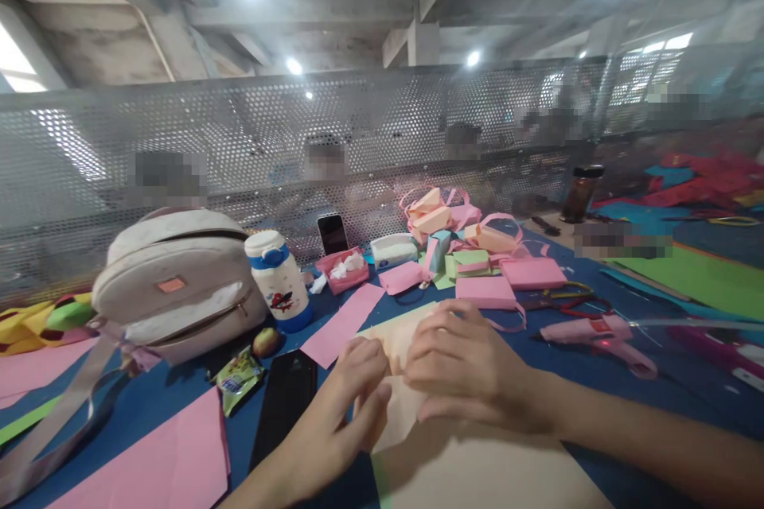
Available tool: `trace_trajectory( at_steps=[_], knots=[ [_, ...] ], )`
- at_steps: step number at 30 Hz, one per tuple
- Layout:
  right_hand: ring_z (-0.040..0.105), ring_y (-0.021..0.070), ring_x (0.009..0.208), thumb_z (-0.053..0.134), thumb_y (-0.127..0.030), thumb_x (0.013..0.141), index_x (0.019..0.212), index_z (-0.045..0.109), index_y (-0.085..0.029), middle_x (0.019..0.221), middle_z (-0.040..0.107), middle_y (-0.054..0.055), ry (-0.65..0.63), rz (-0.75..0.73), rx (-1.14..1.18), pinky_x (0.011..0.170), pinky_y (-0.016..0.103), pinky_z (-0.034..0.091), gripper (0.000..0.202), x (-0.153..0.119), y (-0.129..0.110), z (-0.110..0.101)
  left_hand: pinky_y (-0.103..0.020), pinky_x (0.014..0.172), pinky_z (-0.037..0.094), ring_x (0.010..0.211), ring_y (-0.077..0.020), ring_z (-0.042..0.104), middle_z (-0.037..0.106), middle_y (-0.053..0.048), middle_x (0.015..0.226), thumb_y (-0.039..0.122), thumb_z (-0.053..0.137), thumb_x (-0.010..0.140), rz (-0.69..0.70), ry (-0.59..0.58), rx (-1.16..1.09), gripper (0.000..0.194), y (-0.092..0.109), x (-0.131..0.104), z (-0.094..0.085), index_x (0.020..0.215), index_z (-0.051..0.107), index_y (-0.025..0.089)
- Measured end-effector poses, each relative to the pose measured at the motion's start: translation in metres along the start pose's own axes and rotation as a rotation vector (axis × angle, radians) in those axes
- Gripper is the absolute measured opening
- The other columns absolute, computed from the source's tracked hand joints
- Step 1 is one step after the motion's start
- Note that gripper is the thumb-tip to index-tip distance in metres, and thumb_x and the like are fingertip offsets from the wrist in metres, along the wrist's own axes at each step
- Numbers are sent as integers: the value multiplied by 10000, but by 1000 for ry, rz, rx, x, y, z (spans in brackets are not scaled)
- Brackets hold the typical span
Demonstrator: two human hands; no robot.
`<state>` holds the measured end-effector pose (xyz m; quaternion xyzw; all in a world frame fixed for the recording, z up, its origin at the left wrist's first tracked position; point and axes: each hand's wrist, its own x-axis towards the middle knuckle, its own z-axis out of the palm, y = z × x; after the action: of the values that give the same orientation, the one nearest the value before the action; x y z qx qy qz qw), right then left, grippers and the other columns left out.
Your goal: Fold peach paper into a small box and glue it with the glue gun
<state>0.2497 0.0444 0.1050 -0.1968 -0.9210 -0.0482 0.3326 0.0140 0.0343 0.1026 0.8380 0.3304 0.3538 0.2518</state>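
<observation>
A small piece of peach paper (401, 413) is between my two hands, over a larger peach sheet (495, 469) on the blue table. My left hand (352, 394) is closed, with its curled fingers and thumb gripping the left side of the small piece. Bent over its right side are the fingers of my right hand (462, 366), closed on the paper with the thumb lower down. Both hands hide much of the piece, so its folds cannot be made out. A pink paper strip (346, 324) lies just beyond my left hand.
Small paper bags (486, 293) are heaped at the back, beside a tissue pack (394, 250). To the right lie a pink glue gun (602, 332) and scissors (567, 298). On the left are a backpack (179, 278), bottle (280, 286), black phone (285, 394) and pink sheets (161, 461).
</observation>
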Motion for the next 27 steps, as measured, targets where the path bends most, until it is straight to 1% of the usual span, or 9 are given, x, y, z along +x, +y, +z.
trace_trajectory(
  at_steps=[2, 5, 7, 9, 12, 15, 18, 21, 27],
  knots=[
    [587, 198, 997, 563, -386, 994, 1081, 630, -242, 995, 738, 12, -53, -5, 40, 1009, 423, 302, 181, 1, -2, 2, -306, 816, 505, 786, -217, 545, 583, -42, 730, 455, 451, 977, -6, -20, -6, 366, 1, 0, 1, 752, 653, 250],
    [592, 185, 934, 571, -369, 992, 1077, 638, -229, 988, 739, 18, -65, 50, 154, 960, 395, 342, 178, 2, -3, 4, -301, 839, 492, 817, -208, 550, 581, -37, 765, 398, 442, 989, -20, -87, 7, 324, 1, -1, 2, 784, 633, 237],
    [597, 170, 891, 583, -327, 987, 1060, 652, -222, 975, 729, 19, -38, 107, 254, 888, 355, 386, 145, 2, -2, 6, -304, 883, 485, 887, -203, 569, 605, -40, 863, 352, 448, 991, -53, -95, 13, 228, -1, -2, 2, 906, 623, 234],
    [609, 160, 867, 617, -289, 966, 1014, 674, -220, 938, 722, 13, 19, 196, 349, 834, 322, 415, 101, 2, -1, 9, -320, 958, 471, 1053, -216, 573, 617, -61, 1065, 321, 489, 974, -81, -33, 6, 181, -4, -3, 3, 1113, 574, 243],
    [636, 151, 848, 685, -247, 914, 918, 690, -205, 887, 707, 6, 124, 377, 498, 787, 280, 463, 42, 1, 3, 15, -390, 1106, 393, 1349, -266, 435, 484, -92, 1417, 315, 601, 914, -107, 74, -3, 505, -13, -4, 8, 1380, 406, 289],
    [652, 135, 837, 706, -188, 885, 900, 695, -195, 892, 695, 2, 178, 475, 617, 765, 246, 494, 20, 0, 5, 20, -437, 1143, 369, 1427, -289, 371, 355, -89, 1567, 344, 647, 890, -180, 72, -46, 678, -23, -5, 15, 1476, 304, 331],
    [656, 135, 873, 736, -144, 851, 934, 711, -200, 925, 702, -1, 152, 487, 622, 803, 243, 490, 104, 0, 4, 23, -450, 1111, 416, 1388, -296, 436, 393, -89, 1563, 338, 627, 901, -226, 27, -88, 639, -29, -6, 22, 1472, 341, 334],
    [656, 145, 890, 745, -150, 846, 953, 717, -202, 942, 712, 6, 121, 469, 586, 812, 252, 489, 122, 0, 4, 22, -444, 1107, 426, 1339, -283, 488, 471, -88, 1506, 297, 624, 896, -222, 3, -114, 594, -32, -5, 25, 1444, 395, 317],
    [646, 194, 983, 699, -352, 905, 1046, 697, -192, 1018, 737, 54, 66, 283, 408, 872, 315, 458, 213, -3, 12, 18, -373, 1067, 463, 1353, -268, 462, 505, -90, 1421, 263, 674, 866, -159, 21, -215, 542, -38, -5, 24, 1358, 447, 283]
  ],
)
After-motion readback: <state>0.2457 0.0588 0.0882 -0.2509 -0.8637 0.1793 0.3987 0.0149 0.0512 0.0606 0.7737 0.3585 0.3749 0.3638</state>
